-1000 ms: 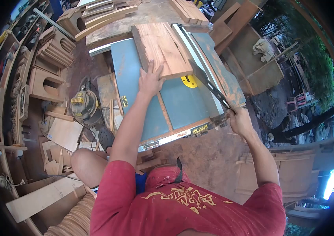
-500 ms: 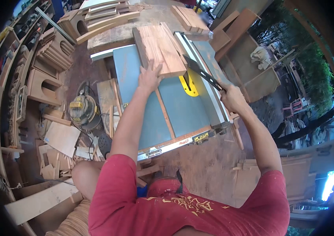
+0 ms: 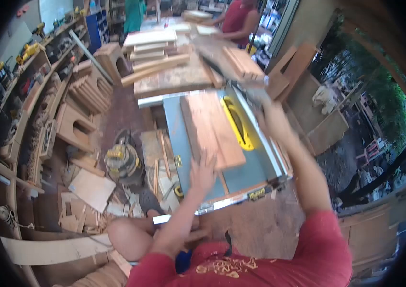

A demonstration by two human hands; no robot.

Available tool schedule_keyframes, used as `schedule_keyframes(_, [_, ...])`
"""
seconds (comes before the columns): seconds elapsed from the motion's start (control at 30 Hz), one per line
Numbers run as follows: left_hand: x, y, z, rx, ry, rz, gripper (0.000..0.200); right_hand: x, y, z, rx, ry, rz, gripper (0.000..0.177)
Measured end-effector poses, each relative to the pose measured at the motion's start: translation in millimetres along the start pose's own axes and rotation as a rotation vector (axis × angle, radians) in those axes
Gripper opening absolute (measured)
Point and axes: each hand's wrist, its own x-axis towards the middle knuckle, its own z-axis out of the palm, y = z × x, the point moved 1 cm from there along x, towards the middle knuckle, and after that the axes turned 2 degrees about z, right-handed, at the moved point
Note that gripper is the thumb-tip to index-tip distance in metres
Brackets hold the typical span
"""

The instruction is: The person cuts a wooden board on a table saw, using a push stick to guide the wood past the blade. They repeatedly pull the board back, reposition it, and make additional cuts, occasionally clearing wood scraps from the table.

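A thick wooden board (image 3: pixel 215 131) lies on the blue-grey top of a table saw (image 3: pixel 255 172), left of the yellow blade insert (image 3: pixel 234 119). My left hand (image 3: pixel 203 173) rests on the board's near left end, its fingers spread. Beyond the insert, my right hand (image 3: pixel 275 117) is blurred near the saw's fence (image 3: pixel 260 138), closed on a dark push stick (image 3: pixel 248 91). A narrow wooden strip (image 3: pixel 211 71) lies past the far edge of the saw, near the stick's tip.
Behind the saw, a worktable (image 3: pixel 164 79) carries stacked boards (image 3: pixel 152 40). A co-worker in red (image 3: pixel 239 21) and a person in green (image 3: pixel 134 16) stand beyond. On the left are a vacuum (image 3: pixel 122 160), arched wooden boxes (image 3: pixel 76 125) and scraps (image 3: pixel 90 189).
The board has slid back toward me and away from the fence with my left hand. My right hand and the push stick have moved forward, and the strip now lies beyond the saw.
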Motion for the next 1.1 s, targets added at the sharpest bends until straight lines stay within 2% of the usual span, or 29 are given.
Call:
schedule_keyframes(0.03, [-16, 10, -7, -0.012, 0.004, -0.029, 0.071, -60, -14, -9, 0.121, 0.164, -0.094, 0.042])
schedule_keyframes(0.17, [-71, 43, -27, -0.015, 0.0, -0.108, 0.068, -250, 9, -7, 0.288, -0.021, 0.286, 0.027])
schedule_keyframes(0.23, [-90, 56, -39, -0.005, -0.047, -0.131, 0.063, -317, 14, 3, 0.257, 0.062, 0.481, 0.022])
schedule_keyframes(0.33, [-112, 45, -25, -0.216, 0.19, -0.144, 0.064, -395, 13, 24, 0.25, 0.14, 0.693, 0.023])
schedule_keyframes(0.43, [-110, 44, -32, -0.481, 0.306, -0.603, 0.075, -441, 2, 55, 0.36, 0.289, 0.838, 0.026])
schedule_keyframes(0.47, [-114, 50, -35, -0.392, 0.247, -0.553, 0.087, -452, 4, 70, 0.44, 0.322, 0.89, 0.026])
schedule_keyframes(0.57, [-122, 62, -11, -0.254, 0.21, -0.661, 0.089, -464, 14, 119, 0.771, 0.398, 1.044, 0.025])
schedule_keyframes(0.6, [-123, 54, 1, -0.49, 0.289, -0.748, 0.089, -461, 15, 128, 0.754, 0.397, 1.032, 0.025])
schedule_keyframes(0.63, [-125, 53, -1, -0.53, 0.269, -0.734, 0.089, -458, 10, 131, 0.734, 0.392, 1.022, 0.025])
schedule_keyframes(0.67, [-127, 51, -6, -0.567, 0.247, -0.725, 0.088, -433, -28, 98, 0.948, 0.333, 1.13, 0.028])
schedule_keyframes(0.77, [-138, 52, -7, -0.643, 0.209, -0.725, 0.088, -429, -30, 119, 1.106, 0.419, 1.126, 0.029])
schedule_keyframes(0.83, [-146, 57, 0, -0.701, 0.121, -0.762, 0.087, -421, -41, 112, 1.179, 0.369, 1.149, 0.03])
schedule_keyframes(0.97, [-154, 42, 63, -1.07, 0.123, -0.762, 0.075, -421, -42, 130, 1.223, 0.435, 1.122, 0.035])
schedule_keyframes(1.0, [-148, 44, 43, -1.21, 0.011, -0.635, 0.065, -422, -48, 128, 1.217, 0.463, 1.127, 0.034])
schedule_keyframes(1.1, [-159, 67, 15, -1.139, 0.007, -0.646, 0.056, -430, -45, 132, 1.272, 0.498, 1.137, 0.034])
